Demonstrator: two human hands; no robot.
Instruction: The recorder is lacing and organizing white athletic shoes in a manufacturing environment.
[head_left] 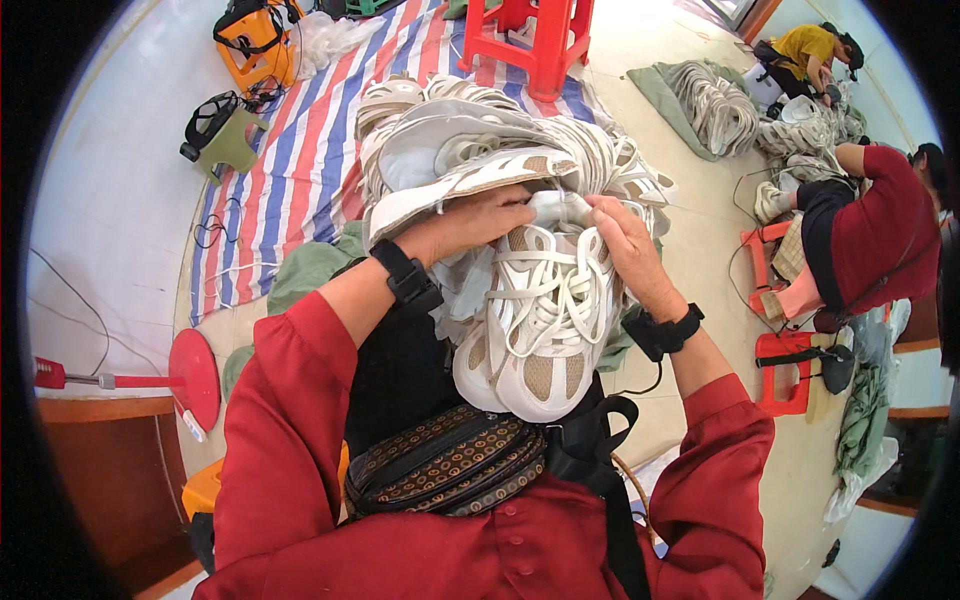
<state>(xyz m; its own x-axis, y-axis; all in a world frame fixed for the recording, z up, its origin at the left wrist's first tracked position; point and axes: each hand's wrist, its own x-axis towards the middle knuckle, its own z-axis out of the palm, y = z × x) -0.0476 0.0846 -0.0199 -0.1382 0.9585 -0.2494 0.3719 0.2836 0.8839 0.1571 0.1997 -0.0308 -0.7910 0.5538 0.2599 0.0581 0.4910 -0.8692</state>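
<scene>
A white and beige sneaker upper (555,300) with loose white laces lies over my lap, toe toward me. My left hand (485,220) is closed at the left side of its collar, fingertips at the padded edge. My right hand (630,248) pinches the right side of the same collar with thumb and fingers. Just beyond is a thick heap of similar uppers (600,150); a large flat one (470,185) leans over the back of my left hand. A second toe shows under the upper at its left. Black bands are strapped round both my wrists.
A striped sheet (300,150) covers the floor ahead left, under a red stool (535,40). A green stool (228,140) and a red round-based stand (195,380) are at left. At right, a person in red (885,220) sits near another upper pile (715,105); a patterned waist bag (450,460) rests against me.
</scene>
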